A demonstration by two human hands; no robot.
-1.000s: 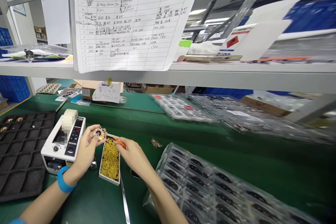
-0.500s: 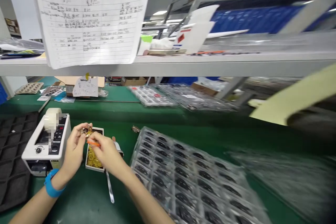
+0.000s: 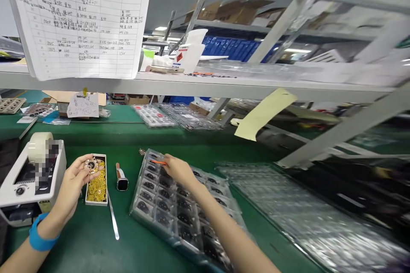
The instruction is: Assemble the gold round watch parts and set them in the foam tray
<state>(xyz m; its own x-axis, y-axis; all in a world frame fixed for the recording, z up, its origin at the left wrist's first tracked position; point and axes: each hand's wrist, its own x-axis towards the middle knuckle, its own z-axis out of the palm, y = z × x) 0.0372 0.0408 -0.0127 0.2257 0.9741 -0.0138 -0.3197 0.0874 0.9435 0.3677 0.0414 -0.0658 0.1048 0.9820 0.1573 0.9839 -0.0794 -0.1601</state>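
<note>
My left hand (image 3: 71,181), with a blue band (image 3: 43,234) on the wrist, pinches a small round gold-rimmed part (image 3: 92,165) like a watch case. It is held at the upper left of a narrow white box (image 3: 106,170) of small yellow pieces (image 3: 96,190). My right hand (image 3: 180,173) is closed on a thin orange stick-like tool (image 3: 159,162). That hand is over the far left part of a clear compartment tray (image 3: 153,228) with rows of dark round parts; whether it touches one is hidden. A metal strip like tweezers (image 3: 113,217) lies beside the box.
A white tape dispenser (image 3: 48,187) stands left. A smartwatch (image 3: 122,183) lies between box and tray, and a small metallic piece (image 3: 142,152) by the tray's far corner. Clear trays (image 3: 288,213) lie right. A shelf (image 3: 192,81) crosses above, with a handwritten sheet (image 3: 83,21) hanging.
My right hand has moved right, away from the round part to above the tray, still with the orange tool. My left hand keeps the round part. The view has turned right.
</note>
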